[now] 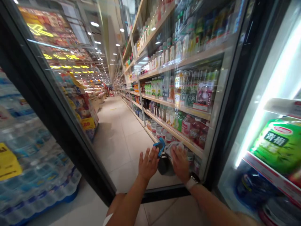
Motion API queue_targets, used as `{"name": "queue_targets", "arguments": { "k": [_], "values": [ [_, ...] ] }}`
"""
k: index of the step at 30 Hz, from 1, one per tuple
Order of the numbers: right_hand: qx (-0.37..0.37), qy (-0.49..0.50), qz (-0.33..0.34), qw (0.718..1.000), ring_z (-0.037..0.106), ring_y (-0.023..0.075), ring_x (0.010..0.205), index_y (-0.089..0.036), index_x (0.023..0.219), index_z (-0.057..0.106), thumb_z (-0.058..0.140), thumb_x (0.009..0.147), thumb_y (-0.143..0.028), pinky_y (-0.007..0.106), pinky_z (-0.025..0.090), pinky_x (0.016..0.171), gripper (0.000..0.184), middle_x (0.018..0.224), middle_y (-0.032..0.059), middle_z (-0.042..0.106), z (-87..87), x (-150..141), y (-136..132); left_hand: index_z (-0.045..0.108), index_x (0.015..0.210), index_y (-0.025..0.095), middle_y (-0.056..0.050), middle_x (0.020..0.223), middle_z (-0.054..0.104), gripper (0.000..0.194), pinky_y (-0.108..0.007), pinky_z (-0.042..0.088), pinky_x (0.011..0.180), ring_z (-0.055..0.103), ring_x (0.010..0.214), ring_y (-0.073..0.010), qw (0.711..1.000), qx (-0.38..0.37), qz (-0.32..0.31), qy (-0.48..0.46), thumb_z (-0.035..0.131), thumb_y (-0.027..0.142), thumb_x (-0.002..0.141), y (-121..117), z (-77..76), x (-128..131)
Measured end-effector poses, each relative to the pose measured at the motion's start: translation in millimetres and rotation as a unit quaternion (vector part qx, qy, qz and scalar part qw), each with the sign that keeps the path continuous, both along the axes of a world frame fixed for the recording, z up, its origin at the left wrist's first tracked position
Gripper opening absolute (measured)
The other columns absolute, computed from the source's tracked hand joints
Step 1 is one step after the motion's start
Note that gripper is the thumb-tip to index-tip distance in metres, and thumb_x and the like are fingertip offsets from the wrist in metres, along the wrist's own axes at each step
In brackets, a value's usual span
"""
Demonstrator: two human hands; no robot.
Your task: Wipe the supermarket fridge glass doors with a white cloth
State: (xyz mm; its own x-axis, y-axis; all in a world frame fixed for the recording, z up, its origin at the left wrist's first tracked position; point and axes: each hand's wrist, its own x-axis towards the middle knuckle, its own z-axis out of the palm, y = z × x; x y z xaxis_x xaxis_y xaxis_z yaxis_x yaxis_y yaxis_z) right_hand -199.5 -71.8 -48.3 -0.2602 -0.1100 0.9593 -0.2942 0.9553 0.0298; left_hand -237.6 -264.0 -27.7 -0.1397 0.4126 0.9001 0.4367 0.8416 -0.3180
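Note:
Ahead of me stands the glass door (117,125) in its black frame. My left hand (149,161) is up against the glass, its fingers stretched out and apart, with a ring on one finger. Just at its fingertips shows a small blue and dark piece (160,146); whether the hand touches it I cannot tell. My right hand (180,161), with a watch (194,179) on the wrist, presses a pale grey cloth (173,147) on the glass. Between the hands is a dark rounded shape (164,165), perhaps a reflection.
Through the glass, shelves (174,103) of bottled drinks line a tiled aisle (117,138). Packs of water bottles (39,175) are stacked at left. The lit cooler at right holds a green drink pack (277,144). The door's lower frame (164,194) crosses below my hands.

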Motion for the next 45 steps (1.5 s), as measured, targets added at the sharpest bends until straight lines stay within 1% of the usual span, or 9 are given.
{"name": "queue_targets", "arguments": {
  "k": [3,6,10,16,20,26,31,38,45],
  "values": [
    [0.139,-0.041,0.077,0.987,0.054,0.013,0.121,-0.027,0.128,0.058,0.039,0.09,-0.006,0.03,0.037,0.108,0.047,0.129,0.0027,0.062,-39.9,3,-16,0.033,0.144,0.022,-0.006,0.139,0.05,0.052,-0.042,0.007,0.12,0.02,0.143,-0.0159,1.0,0.0,-0.012,0.011,0.041,0.03,0.094,0,1.8,0],
    [0.192,-0.048,0.118,0.973,0.054,0.0099,0.12,-0.025,0.119,0.063,0.041,0.092,-0.007,0.027,0.038,0.105,0.04,0.126,0.0022,0.064,-45.7,6,-15,0.038,0.142,0.024,-0.005,0.139,0.05,0.049,-0.041,0.008,0.12,0.022,0.143,-0.0158,1.0,-0.006,-0.005,0.013,0.042,0.03,0.094,-1,2.4,0],
    [0.174,-0.041,0.089,0.98,0.048,0.0108,0.128,-0.026,0.127,0.058,0.042,0.092,-0.006,0.03,0.031,0.113,0.043,0.128,0.0014,0.063,0.7,9,5,0.04,0.141,0.025,-0.005,0.138,0.051,0.049,-0.041,0.008,0.12,0.025,0.142,-0.0165,1.0,-0.003,-0.007,0.004,0.041,0.027,0.092,-1,1.0,0],
    [-0.107,0.049,-0.052,0.992,0.027,0.0264,0.142,-0.021,0.148,0.03,0.033,0.093,-0.008,0.056,0.023,0.115,0.057,0.146,0.011,0.044,61.4,4,33,0.037,0.143,0.025,-0.006,0.136,0.054,0.055,-0.04,0.007,0.12,0.028,0.141,-0.0166,1.0,0.004,-0.009,-0.008,0.05,0.029,0.089,1,0.5,2],
    [-0.093,0.05,-0.031,0.994,0.031,0.0252,0.14,-0.022,0.149,0.027,0.035,0.092,-0.007,0.052,0.025,0.116,0.06,0.146,0.0091,0.044,36.7,1,18,0.042,0.14,0.024,-0.005,0.135,0.055,0.05,-0.041,0.008,0.12,0.021,0.143,-0.016,1.0,0.005,-0.01,0.003,0.047,0.028,0.091,2,3.1,3],
    [0.079,0.008,0.053,0.995,0.051,0.0128,0.125,-0.023,0.13,0.056,0.037,0.09,-0.001,0.033,0.028,0.116,0.049,0.123,0.0025,0.066,-21.3,6,-10,0.038,0.142,0.021,-0.006,0.137,0.052,0.054,-0.042,0.009,0.12,0.02,0.144,-0.0165,1.0,0.004,-0.023,0.012,0.048,0.026,0.09,2,5.8,2],
    [0.155,-0.016,0.081,0.984,0.051,0.0102,0.124,-0.026,0.123,0.061,0.035,0.093,-0.004,0.029,0.032,0.112,0.045,0.125,-0.0006,0.065,-2.6,10,1,0.033,0.145,0.02,-0.007,0.14,0.049,0.055,-0.041,0.009,0.12,0.02,0.144,-0.0167,0.999,0.008,-0.034,0.016,0.045,0.025,0.091,1,8.0,3],
    [-0.034,0.039,-0.004,0.999,0.038,0.0213,0.137,-0.02,0.14,0.045,0.036,0.091,-0.007,0.046,0.027,0.116,0.051,0.136,0.0085,0.056,48.2,1,32,0.035,0.144,0.024,-0.006,0.143,0.046,0.059,-0.045,0.016,0.119,0.028,0.141,-0.021,0.997,0.007,-0.077,0.001,0.053,0.021,0.088,5,32.9,18],
    [-0.108,0.043,-0.006,0.993,0.034,0.0245,0.139,-0.021,0.142,0.042,0.037,0.091,-0.009,0.052,0.027,0.115,0.053,0.141,0.01,0.05,41.6,1,18,0.028,0.147,0.022,-0.009,0.148,0.038,0.062,-0.045,0.007,0.12,0.015,0.145,-0.0224,0.999,0.039,-0.029,0.007,0.05,0.036,0.091,34,73.4,10]
  ]
}}
